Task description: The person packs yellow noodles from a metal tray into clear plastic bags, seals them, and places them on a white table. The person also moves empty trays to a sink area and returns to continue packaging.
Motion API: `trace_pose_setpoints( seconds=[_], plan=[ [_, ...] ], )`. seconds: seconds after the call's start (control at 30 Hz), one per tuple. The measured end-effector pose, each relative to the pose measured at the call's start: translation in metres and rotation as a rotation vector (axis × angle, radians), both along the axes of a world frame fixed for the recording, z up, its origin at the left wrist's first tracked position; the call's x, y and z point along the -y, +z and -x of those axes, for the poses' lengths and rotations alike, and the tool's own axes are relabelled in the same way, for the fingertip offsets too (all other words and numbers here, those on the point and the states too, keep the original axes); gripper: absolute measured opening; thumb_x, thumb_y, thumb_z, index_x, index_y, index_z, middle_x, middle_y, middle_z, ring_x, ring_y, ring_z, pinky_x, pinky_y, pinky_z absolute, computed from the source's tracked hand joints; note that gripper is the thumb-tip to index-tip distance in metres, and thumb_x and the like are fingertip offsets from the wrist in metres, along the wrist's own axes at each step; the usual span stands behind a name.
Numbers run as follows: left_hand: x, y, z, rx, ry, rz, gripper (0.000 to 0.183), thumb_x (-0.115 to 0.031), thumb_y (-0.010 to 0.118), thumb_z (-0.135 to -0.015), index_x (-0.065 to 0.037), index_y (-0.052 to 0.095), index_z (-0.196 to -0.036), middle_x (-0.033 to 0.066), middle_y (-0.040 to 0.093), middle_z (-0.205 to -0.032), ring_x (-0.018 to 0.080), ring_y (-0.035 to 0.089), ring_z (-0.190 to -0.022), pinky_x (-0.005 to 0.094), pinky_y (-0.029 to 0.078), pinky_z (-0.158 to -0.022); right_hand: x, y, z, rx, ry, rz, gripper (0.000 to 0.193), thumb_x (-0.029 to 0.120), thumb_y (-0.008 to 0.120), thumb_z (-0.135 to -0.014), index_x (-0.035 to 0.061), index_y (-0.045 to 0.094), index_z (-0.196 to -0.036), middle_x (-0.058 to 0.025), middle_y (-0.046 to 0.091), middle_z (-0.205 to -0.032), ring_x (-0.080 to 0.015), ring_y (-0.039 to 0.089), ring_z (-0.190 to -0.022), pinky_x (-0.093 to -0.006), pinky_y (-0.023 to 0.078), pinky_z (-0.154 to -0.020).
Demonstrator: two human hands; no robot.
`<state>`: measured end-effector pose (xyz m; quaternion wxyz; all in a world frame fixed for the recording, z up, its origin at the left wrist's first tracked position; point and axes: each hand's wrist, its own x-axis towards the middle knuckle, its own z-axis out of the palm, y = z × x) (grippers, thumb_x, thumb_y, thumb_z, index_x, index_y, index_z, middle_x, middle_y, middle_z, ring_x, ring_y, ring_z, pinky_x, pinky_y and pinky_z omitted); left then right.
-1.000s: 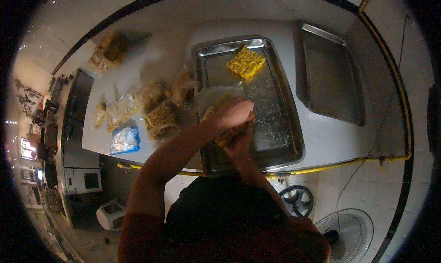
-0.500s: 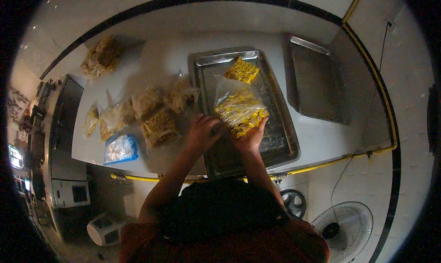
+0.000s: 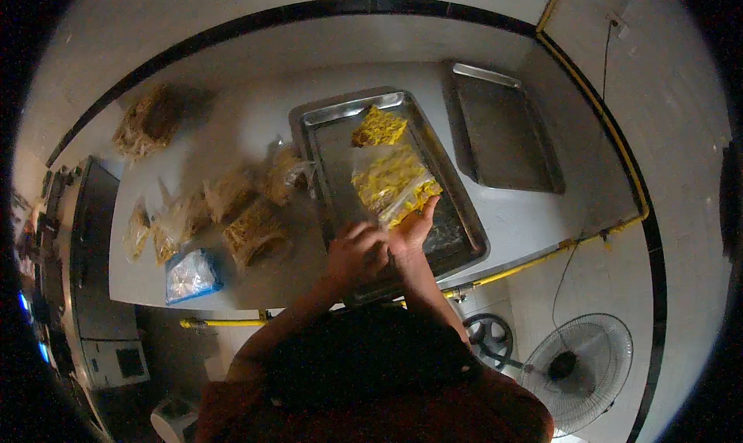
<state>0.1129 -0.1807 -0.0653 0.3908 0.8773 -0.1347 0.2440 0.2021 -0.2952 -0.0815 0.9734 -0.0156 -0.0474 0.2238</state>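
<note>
A clear plastic bag of yellow strip-like food is held above a metal baking tray. My right hand supports its near right side from below, fingers around its edge. Close by on the left, my left hand has its fingers curled in at the bag's near end; whatever they pinch is hidden. A block of the same yellow food lies on the tray just beyond the bag.
Several clear bags of tan, stringy food lie left of the tray, a bigger bagged bundle behind them. A blue-and-clear plastic packet sits near the table's front edge. Another metal tray lies at right; a fan stands below.
My left hand has come right, up against the bag's near end beside my right hand. The bag stays in my right hand. The whole view has shifted slightly.
</note>
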Motion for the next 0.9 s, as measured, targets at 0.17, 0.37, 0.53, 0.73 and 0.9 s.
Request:
trace_pose_setpoints(
  seconds=[0.17, 0.37, 0.53, 0.73, 0.9],
  plan=[
    [0.032, 0.067, -0.098, 0.025, 0.016, -0.233, 0.023, -0.025, 0.062, -0.078, -0.006, 0.063, -0.091, 0.0166, 0.061, -0.098, 0.0358, 0.058, -0.093, 0.0444, 0.049, -0.078, -0.007, -0.015, -0.001, -0.093, -0.147, 0.061, 0.065, 0.063, 0.037, -0.088, 0.0166, 0.039, -0.134, -0.0043, 0.045, -0.134, -0.0242, 0.043, -0.122, -0.042, 0.035, -0.101],
    [0.05, 0.044, -0.168, -0.348, -0.029, -0.656, 0.021, -0.023, 0.061, -0.077, -0.004, 0.067, -0.085, 0.0173, 0.065, -0.088, 0.0361, 0.062, -0.084, 0.0453, 0.05, -0.073, -0.013, -0.019, -0.004, -0.06, -0.15, 0.065, 0.072, 0.067, 0.037, -0.085, 0.017, 0.035, -0.137, -0.0069, 0.041, -0.138, -0.0283, 0.04, -0.126, -0.0467, 0.031, -0.104],
    [0.069, 0.056, -0.172, -0.508, -0.04, -0.721, 0.02, -0.017, 0.061, -0.077, -0.004, 0.068, -0.09, 0.0152, 0.066, -0.094, 0.0332, 0.064, -0.09, 0.0439, 0.052, -0.075, -0.01, -0.022, -0.003, -0.095, -0.158, 0.082, 0.075, 0.068, 0.037, -0.084, 0.0148, 0.034, -0.137, -0.0072, 0.041, -0.137, -0.0284, 0.04, -0.126, -0.0463, 0.032, -0.104],
    [0.084, 0.081, -0.149, -0.604, 0.012, -0.678, 0.025, -0.017, 0.053, -0.083, -0.001, 0.065, -0.097, 0.0189, 0.063, -0.103, 0.0349, 0.061, -0.098, 0.0471, 0.051, -0.076, -0.016, -0.016, 0.002, -0.044, -0.263, 0.223, 0.071, 0.061, 0.037, -0.088, 0.0091, 0.033, -0.136, -0.0099, 0.041, -0.136, -0.0289, 0.041, -0.122, -0.0442, 0.033, -0.102],
    [0.099, 0.029, -0.125, -0.152, 0.005, -0.765, 0.026, -0.015, 0.05, -0.085, 0.003, 0.061, -0.1, 0.0179, 0.061, -0.099, 0.0331, 0.06, -0.092, 0.0439, 0.051, -0.075, -0.015, -0.131, -0.025, 0.026, -0.413, 0.409, 0.065, 0.056, 0.041, -0.088, 0.0077, 0.038, -0.132, -0.0119, 0.043, -0.132, -0.0297, 0.044, -0.118, -0.0432, 0.035, -0.1]
  ],
)
